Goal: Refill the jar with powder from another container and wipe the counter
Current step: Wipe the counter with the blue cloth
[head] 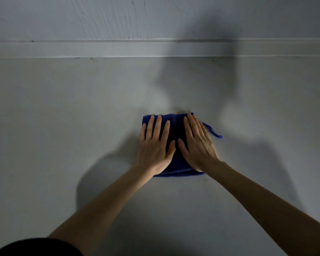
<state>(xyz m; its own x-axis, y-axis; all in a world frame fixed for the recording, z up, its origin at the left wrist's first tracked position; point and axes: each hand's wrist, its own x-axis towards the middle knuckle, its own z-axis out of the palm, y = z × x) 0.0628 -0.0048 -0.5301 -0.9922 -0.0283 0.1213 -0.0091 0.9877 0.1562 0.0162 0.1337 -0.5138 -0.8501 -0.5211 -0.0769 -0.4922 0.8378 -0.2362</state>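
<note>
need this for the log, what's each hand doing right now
Left hand: open, flat, palm down on the blue cloth, gripping nothing.
Right hand: open, flat, palm down on the same cloth, gripping nothing.

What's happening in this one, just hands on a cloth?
A person presses both palms flat on a folded blue cloth lying on a pale grey counter. The left hand and right hand sit side by side, fingers spread, thumbs nearly touching. A faint brownish smudge shows just beyond the cloth's far edge. No jar or powder container is in view.
</note>
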